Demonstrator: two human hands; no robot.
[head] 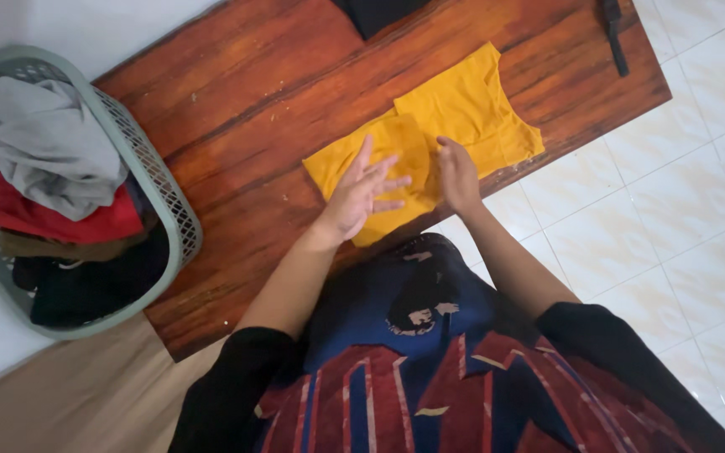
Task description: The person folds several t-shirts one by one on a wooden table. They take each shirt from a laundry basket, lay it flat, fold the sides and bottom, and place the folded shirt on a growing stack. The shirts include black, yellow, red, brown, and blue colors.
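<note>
A dark reddish wooden tabletop (279,92) is seen from above, set on white floor tiles (673,201). At its left edge a pale green laundry basket (179,220) is stood, and a grey garment (44,143), a red one (35,214) and dark ones are heaped in it. At the far edge a black garment (375,13) is partly shown, and near the far right corner a black strap (614,38) is laid.

A mustard-yellow sleeveless shirt (472,101) is spread along the near edge of the tabletop, toward its right end, with its lower part already doubled over onto itself, so that a thicker folded panel lies under the hands. A fold in progress is judged to be the step in hand, with the folded layer being flattened.

The left hand (361,195) is held open with the fingers spread and appears just lifted above, or lightly on, the folded panel; which of the two cannot be told. The right hand (458,178) is laid flat on the cloth beside it, fingers together and gripping nothing.

For the next move, the loose upper half with the armholes would have to be brought over squarely, with edges matched and the panel kept from slipping off the near edge.
</note>
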